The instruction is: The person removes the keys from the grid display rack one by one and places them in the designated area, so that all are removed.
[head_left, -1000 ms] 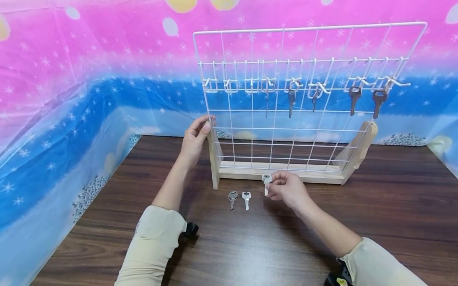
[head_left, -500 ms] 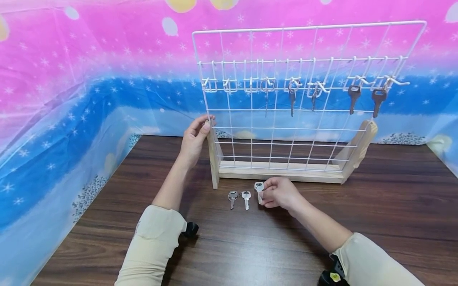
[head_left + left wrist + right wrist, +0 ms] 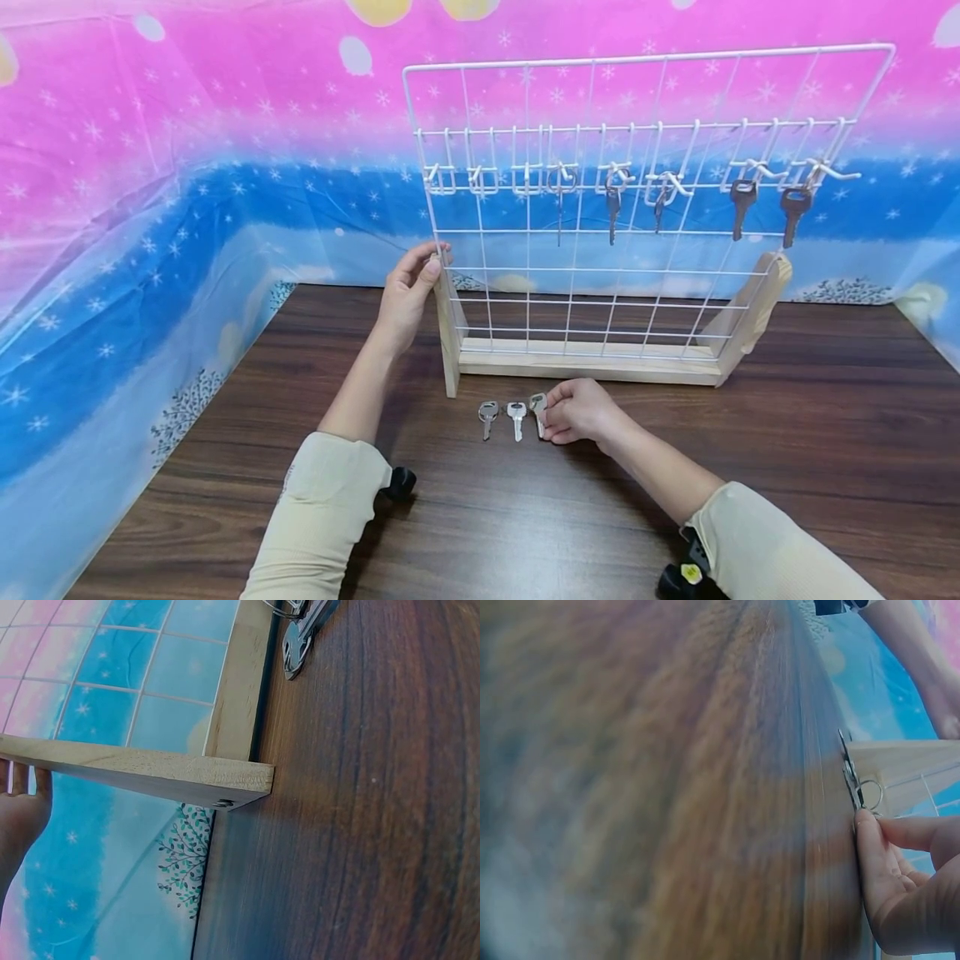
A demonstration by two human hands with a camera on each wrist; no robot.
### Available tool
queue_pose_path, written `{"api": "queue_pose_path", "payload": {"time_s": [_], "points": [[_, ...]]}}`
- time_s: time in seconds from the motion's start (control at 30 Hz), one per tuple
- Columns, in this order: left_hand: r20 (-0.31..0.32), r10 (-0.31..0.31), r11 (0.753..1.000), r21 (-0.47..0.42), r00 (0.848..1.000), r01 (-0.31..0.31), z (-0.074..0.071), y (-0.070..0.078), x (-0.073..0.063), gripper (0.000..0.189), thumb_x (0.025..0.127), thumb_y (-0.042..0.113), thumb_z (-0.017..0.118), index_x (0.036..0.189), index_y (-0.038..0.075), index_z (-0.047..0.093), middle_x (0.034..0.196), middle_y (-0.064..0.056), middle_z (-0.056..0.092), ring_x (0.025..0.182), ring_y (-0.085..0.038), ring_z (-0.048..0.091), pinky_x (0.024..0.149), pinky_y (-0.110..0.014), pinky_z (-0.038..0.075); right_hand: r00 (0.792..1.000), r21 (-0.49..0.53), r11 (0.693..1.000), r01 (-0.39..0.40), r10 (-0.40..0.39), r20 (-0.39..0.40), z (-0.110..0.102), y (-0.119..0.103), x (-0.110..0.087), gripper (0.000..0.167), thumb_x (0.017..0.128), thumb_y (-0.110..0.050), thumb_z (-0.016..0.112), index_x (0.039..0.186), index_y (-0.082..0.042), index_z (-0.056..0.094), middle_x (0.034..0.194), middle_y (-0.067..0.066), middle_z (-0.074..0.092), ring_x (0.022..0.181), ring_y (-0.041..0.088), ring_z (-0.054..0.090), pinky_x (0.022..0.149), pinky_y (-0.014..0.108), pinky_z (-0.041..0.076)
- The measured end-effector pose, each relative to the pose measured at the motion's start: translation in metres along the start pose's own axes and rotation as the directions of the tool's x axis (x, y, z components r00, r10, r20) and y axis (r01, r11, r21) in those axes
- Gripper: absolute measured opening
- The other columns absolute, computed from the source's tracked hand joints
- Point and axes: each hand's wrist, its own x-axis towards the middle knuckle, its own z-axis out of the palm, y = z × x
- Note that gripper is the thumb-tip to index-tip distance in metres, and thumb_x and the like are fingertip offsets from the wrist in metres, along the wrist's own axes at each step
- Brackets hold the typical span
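Note:
My right hand [image 3: 581, 410] pinches a silver key [image 3: 537, 403] by its edge, low over the tabletop. Just left of it, two more keys lie flat in a row: one with a pale head [image 3: 517, 419] and a darker one with a ring [image 3: 487, 418]. In the right wrist view, thumb and forefinger meet at the key, and a key ring [image 3: 872, 793] stands up beside them. My left hand [image 3: 408, 292] grips the left wooden side post [image 3: 447, 333] of a white wire grid rack [image 3: 570, 270].
Several keys, among them the rightmost key [image 3: 795, 212], hang from white hooks along the grid's upper part. Hooks at the left, such as the leftmost hook [image 3: 432, 177], bear no key. A patterned cloth [image 3: 225, 217] hangs behind the brown table [image 3: 825, 467].
My right hand has moved left and down with its key, bringing it beside the two lying keys. The left hand and the rack have stayed put.

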Motion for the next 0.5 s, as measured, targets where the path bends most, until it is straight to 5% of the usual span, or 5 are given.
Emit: {"api": "queue_pose_path", "payload": {"time_s": [0.33, 0.5], "points": [[-0.004, -0.006, 1.000, 0.006, 1.000, 0.006, -0.0004, -0.0003, 0.0000, 0.029, 0.096, 0.007, 0.049, 0.121, -0.008, 0.050, 0.117, -0.013, 0.057, 0.106, -0.018, 0.055, 0.092, -0.034, 0.043, 1.000, -0.040, 0.999, -0.015, 0.014, -0.027, -0.0010, -0.0013, -0.0027, 0.011, 0.079, 0.008, 0.061, 0.086, 0.007, 0.052, 0.067, 0.011, 0.063, 0.054, 0.015, 0.062, 0.053, 0.029, 0.053], [0.006, 0.005, 1.000, -0.001, 1.000, -0.005, -0.0013, -0.0017, -0.0004, 0.037, 0.092, 0.022, 0.056, 0.119, -0.003, 0.054, 0.118, -0.015, 0.056, 0.106, -0.017, 0.056, 0.090, -0.033, 0.043, 0.999, -0.073, 0.997, -0.027, 0.024, -0.047, -0.0005, -0.0022, -0.0039, 0.010, 0.078, 0.009, 0.061, 0.084, 0.005, 0.053, 0.065, 0.011, 0.064, 0.052, 0.015, 0.061, 0.052, 0.029, 0.053]]}}
